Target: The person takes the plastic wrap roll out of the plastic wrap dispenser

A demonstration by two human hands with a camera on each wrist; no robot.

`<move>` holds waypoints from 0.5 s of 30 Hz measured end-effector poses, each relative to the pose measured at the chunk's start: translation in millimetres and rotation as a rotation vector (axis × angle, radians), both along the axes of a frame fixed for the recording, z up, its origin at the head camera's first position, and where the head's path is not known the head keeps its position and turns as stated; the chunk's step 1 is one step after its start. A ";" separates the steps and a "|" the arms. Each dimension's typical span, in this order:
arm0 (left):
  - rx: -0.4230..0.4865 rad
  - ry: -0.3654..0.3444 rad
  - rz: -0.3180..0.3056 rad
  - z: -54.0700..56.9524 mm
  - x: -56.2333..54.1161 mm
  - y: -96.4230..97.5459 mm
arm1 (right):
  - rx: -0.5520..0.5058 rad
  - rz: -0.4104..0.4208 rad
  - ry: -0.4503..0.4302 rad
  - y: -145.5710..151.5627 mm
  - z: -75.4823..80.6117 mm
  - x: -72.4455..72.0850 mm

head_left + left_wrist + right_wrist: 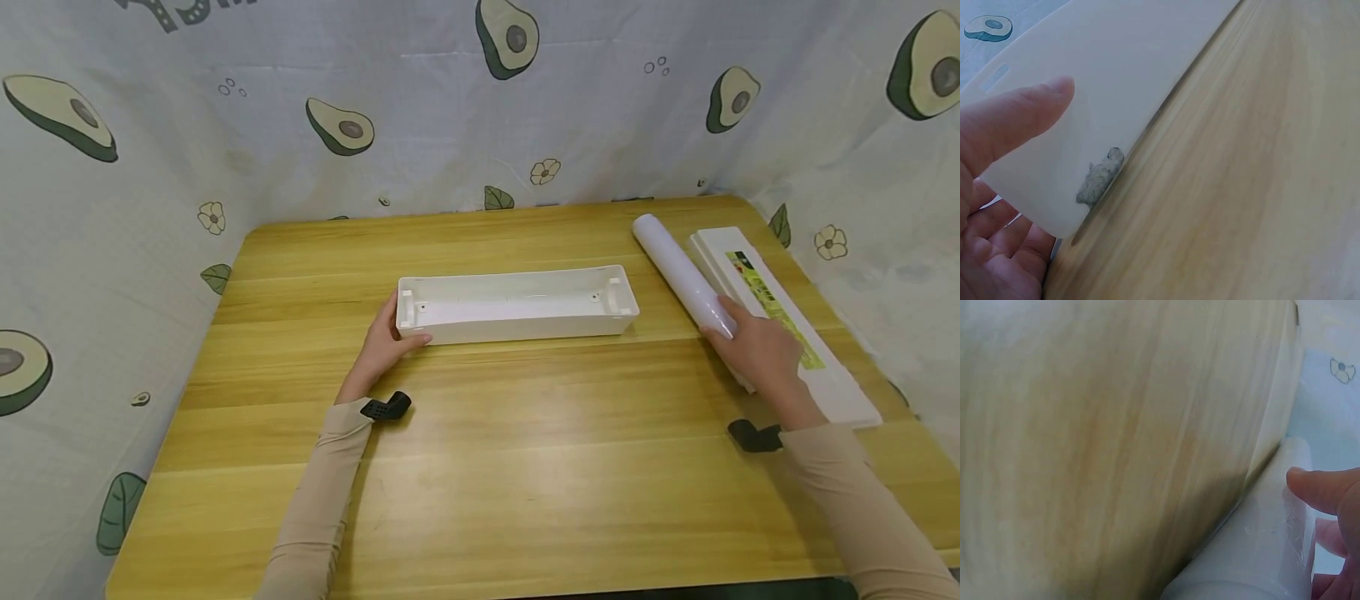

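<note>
A long white open-topped plastic box stands crosswise on the wooden table. My left hand grips its left end, thumb on the front wall and fingers round the end. The left wrist view shows a grey, torn-looking patch low on that wall. On the right, my right hand holds the near part of a glossy white roll of plastic wrap. Its thumb lies along one side of the roll, with fingers on the other. Inside the box, a small notched bracket stands at each end.
Right of the roll lies a long flat white cover bearing a yellow-green label. A pale cloth printed with avocados hangs behind the wooden table and along its sides. Black wrist mounts sit at both sleeves.
</note>
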State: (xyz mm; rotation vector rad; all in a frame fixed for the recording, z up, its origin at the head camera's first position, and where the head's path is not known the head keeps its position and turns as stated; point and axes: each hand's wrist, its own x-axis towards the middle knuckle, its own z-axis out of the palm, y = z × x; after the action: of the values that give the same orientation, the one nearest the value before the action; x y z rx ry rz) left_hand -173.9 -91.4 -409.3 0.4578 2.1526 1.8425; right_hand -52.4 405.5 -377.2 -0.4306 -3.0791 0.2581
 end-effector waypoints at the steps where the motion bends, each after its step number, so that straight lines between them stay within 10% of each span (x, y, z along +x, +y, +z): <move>1: -0.003 0.000 0.001 0.0 0.1 0.1 | 0.000 -0.001 -0.003 -0.2 0.2 0.2; 15: -0.011 0.008 0.006 -2.4 -1.2 0.0 | 0.017 0.000 0.000 -1.1 -1.0 0.7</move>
State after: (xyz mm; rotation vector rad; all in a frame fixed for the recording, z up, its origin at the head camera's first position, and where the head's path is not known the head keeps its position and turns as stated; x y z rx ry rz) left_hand -175.0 -91.4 -411.7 0.4580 2.1705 1.8344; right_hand -51.7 404.4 -378.3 -0.4305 -3.0785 0.2318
